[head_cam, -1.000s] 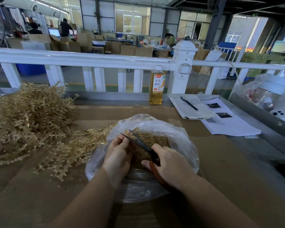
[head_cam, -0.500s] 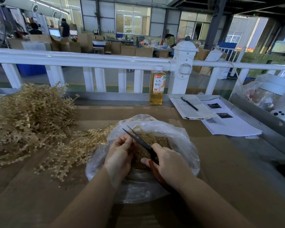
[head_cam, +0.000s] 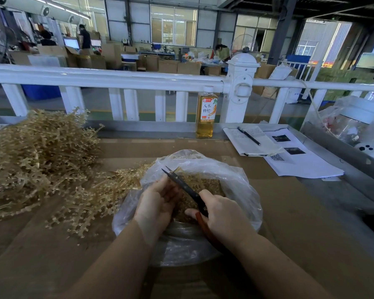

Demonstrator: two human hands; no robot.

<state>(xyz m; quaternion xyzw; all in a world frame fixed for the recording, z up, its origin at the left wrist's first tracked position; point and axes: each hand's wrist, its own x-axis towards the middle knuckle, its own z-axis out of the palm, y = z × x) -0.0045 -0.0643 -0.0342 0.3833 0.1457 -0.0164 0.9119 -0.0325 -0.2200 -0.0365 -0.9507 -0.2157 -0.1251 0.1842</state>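
Clear plastic bag [head_cam: 235, 184] is sat mid-table, mouth spread open, part-filled with short tan cut bits [head_cam: 205, 188]. Both hands are held over its mouth. Left hand [head_cam: 158, 203]: fingers curled, a tan sprig [head_cam: 179, 170] is pinched at the blades, mostly hidden by the fingers. Scissors [head_cam: 181, 184] are gripped by the right hand [head_cam: 222, 214], fingers closed round the red-brown handle, dark blades nearly together and pointed up-left past the left fingertips. Bottle [head_cam: 205, 117] is stood upright at the table's far edge, white cap on, roughly a third filled with amber liquid. Far right, a crumpled clear bag [head_cam: 333, 119] is seen round a white-lidded jar [head_cam: 363, 111]; contents can't be made out.

Table [head_cam: 289, 212] is covered in brown cardboard. A big pile of tan branched sprigs [head_cam: 37, 152] is heaped at left, spilling up to the bag. Right of the bottle, a notebook [head_cam: 251, 143] is laid with a pen [head_cam: 248, 135] on it, printed sheets [head_cam: 300, 167] just beside. White railing [head_cam: 117, 78] is run behind the table; beyond it, a workshop floor with cartons, monitors, people and large windows.
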